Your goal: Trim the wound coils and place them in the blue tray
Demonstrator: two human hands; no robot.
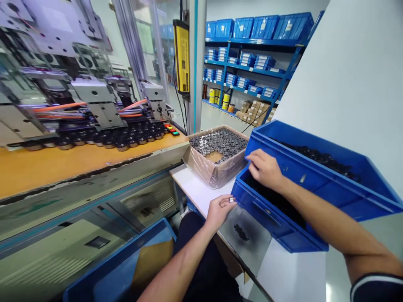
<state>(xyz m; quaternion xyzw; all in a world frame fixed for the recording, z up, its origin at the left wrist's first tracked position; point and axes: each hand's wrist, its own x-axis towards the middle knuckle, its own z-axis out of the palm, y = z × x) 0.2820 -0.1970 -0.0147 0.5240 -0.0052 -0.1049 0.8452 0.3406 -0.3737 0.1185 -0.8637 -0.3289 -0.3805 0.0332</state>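
My left hand (218,212) is closed in a pinch beside the near corner of the lower blue bin (285,235). At its fingertips shows a small silvery piece (232,200), too small to name. Above that bin's opening hangs my right hand (266,168), fingers drawn together; whatever they hold, if anything, is hidden. Dark contents fill the lower bin's shadowed inside. Stacked above and behind it, a second blue bin (317,178) holds many black parts (317,156). Past my hands stands a plastic-lined carton (204,167) full of small round metal parts (225,140).
At left, a machine (103,109) stands over an orange bench top (78,161) with rows of black round parts (126,136). A grey mat (248,226) lies on the white table (197,182). Below left is a blue tub (119,264); blue shelving (248,63) stands behind.
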